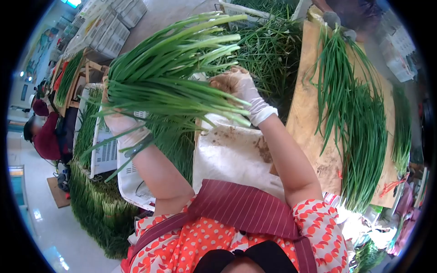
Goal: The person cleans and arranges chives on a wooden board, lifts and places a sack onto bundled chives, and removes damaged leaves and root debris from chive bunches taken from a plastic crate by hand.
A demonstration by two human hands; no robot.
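A large bunch of garlic chives is held up in front of me, its pale cut ends fanning out to the right. My left hand, in a dirty white glove, is wrapped around the leafy left side, with its fingers partly hidden by the leaves. My right hand, in a soiled glove, has curled fingers among the stalks near the pale ends. Below the bunch is a white sheet stained with brown dirt.
On the right, a wooden board bears long chives; a co-worker's gloved hand is at its far end. Loose greens are heaped beyond my hands. White crates and tied bundles stand left, near another person.
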